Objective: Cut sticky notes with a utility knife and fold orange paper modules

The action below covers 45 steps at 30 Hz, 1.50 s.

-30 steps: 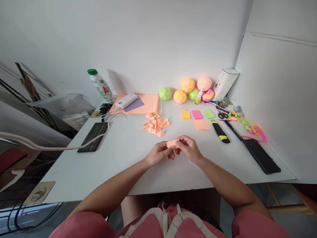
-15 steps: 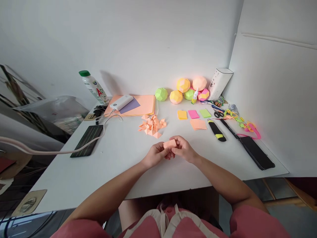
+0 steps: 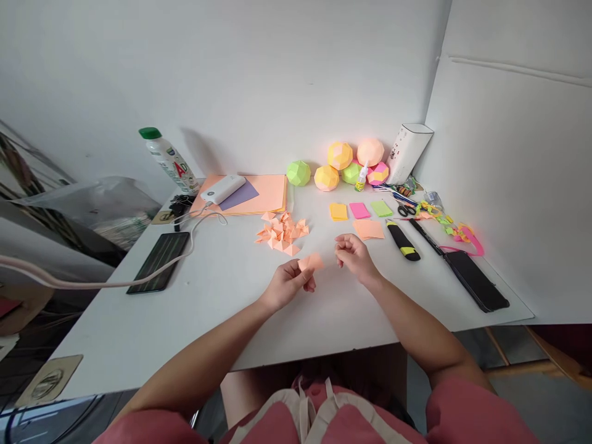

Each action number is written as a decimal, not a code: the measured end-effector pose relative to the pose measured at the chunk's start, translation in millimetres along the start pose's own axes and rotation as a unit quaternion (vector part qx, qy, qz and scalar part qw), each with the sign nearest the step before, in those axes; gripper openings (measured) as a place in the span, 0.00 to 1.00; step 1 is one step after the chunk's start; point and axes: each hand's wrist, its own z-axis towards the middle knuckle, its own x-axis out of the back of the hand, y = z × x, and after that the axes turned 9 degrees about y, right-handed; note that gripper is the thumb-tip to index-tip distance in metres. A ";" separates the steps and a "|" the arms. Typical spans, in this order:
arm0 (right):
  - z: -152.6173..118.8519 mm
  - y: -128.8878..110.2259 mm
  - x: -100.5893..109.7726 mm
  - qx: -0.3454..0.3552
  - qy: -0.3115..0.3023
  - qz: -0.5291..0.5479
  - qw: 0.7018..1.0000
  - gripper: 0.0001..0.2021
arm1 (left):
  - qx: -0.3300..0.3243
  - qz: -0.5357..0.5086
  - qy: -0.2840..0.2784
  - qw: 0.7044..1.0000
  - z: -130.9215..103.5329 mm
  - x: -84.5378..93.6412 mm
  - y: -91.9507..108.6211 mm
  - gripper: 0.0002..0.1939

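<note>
Between the thumb and fingers of my left hand (image 3: 287,283) is a small piece of peach paper (image 3: 312,261), slightly blurred. To its right, my right hand (image 3: 356,256) is off the paper, over the table, its fingers loosely bent and nothing visible in them. A heap of folded peach paper units (image 3: 281,232) lies just beyond my left hand. Beyond my right hand is a stack of flat peach paper squares (image 3: 369,229). Smaller stacks in yellow (image 3: 338,212), pink (image 3: 359,211) and green (image 3: 382,209) form a row behind it.
Faceted paper balls (image 3: 340,156) and a glue bottle (image 3: 361,177) stand by the wall. At right are a cutter (image 3: 403,240), scissors (image 3: 406,210) and a black case (image 3: 476,280). At left lie a phone (image 3: 160,262), a cable (image 3: 92,285), a power bank (image 3: 223,189) and a bottle (image 3: 170,161).
My right hand has let go of the peach paper and moved right and away from me. The paper stays in my left hand. The whole view has shifted slightly.
</note>
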 end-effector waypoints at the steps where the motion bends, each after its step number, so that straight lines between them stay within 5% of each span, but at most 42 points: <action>1: -1.9 -0.3 -1.4 -0.004 -0.020 0.019 1.000 0.13 | 0.002 0.000 -0.001 1.000 0.2 -0.3 -1.0 0.20; 5: -18.3 3.1 -12.3 -0.033 -0.166 0.064 0.983 0.18 | 0.007 -0.005 -0.019 1.000 0.5 -1.8 -4.2 0.20; 7: -24.9 6.5 -16.6 -0.025 -0.186 0.081 0.979 0.19 | 0.002 -0.008 -0.034 0.999 0.7 -2.1 -4.6 0.20; 35: -17.0 -0.3 -9.6 -0.008 -0.029 0.047 0.998 0.16 | 0.003 0.021 0.034 0.999 -0.9 1.9 3.1 0.13; 45: -26.4 7.5 -17.0 0.038 -0.102 0.000 0.994 0.04 | 0.018 -0.066 -0.051 0.996 0.5 -0.2 -1.5 0.21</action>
